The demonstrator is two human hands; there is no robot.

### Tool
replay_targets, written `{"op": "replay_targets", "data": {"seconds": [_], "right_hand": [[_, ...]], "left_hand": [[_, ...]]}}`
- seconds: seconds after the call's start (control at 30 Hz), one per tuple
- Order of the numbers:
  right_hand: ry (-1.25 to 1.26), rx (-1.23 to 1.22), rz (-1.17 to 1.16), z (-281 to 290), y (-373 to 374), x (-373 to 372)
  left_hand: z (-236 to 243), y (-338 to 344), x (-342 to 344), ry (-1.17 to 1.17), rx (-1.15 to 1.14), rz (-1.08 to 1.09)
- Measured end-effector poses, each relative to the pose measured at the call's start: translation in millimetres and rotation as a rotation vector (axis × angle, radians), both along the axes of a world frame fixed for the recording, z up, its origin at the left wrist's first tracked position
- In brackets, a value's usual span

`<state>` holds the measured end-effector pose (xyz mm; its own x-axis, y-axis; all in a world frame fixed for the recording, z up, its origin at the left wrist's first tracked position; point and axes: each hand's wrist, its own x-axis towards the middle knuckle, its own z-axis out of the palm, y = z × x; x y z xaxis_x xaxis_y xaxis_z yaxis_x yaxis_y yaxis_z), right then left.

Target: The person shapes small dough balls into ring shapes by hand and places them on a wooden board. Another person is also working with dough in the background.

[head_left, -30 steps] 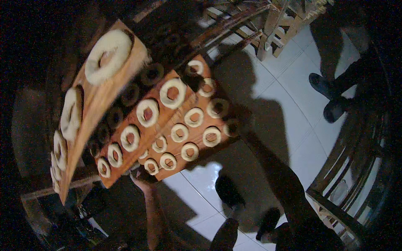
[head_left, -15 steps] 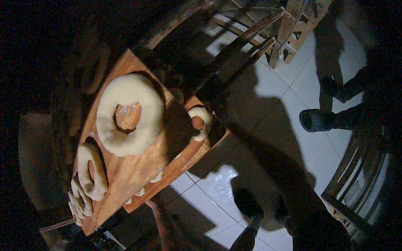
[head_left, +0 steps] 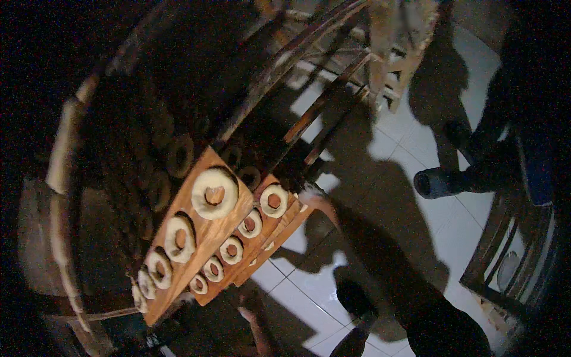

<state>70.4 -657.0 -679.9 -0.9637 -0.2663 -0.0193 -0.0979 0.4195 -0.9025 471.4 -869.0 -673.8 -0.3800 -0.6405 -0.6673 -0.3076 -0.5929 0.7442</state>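
Note:
Several pale dough rings (head_left: 215, 193) lie in a row on the upper wooden board (head_left: 178, 291), which slants from near left to far right. Below and to its right, a lower board (head_left: 257, 235) carries another row, including a dough ring (head_left: 273, 200) at its far end. Part of a third board (head_left: 270, 253) shows beneath. My right hand (head_left: 313, 195), pale at the fingers, is closed at the far right end of the lower boards; its grip is partly in shadow. My left hand (head_left: 247, 313) is just below the boards' near side, its fingers too dim to read.
Dark rack bars (head_left: 318, 119) run behind the boards, with more rings (head_left: 180, 156) in shadow. A wooden frame (head_left: 392, 53) stands far off, a slatted rack (head_left: 505, 250) at right. Another person's leg and boot (head_left: 437, 182) are on the white tiled floor (head_left: 294, 285).
The upper board and its rings now appear smaller and lower in view, with more of the lower boards showing. My right hand has come out of the shadow; my left hand appears lower.

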Motion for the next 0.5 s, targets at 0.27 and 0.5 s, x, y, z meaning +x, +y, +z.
{"op": "replay_targets", "data": {"seconds": [0.27, 0.5], "right_hand": [[-0.137, -0.042, -0.035, 119.1, 138.1, 150.3], [-0.362, 0.026, -0.132, 228.1, 249.3, 270.9]], "left_hand": [[65.7, 122.2, -70.0, -0.190, 0.052, -0.602], [151.5, 212.8, -136.1, -0.105, -0.059, -1.107]]}}
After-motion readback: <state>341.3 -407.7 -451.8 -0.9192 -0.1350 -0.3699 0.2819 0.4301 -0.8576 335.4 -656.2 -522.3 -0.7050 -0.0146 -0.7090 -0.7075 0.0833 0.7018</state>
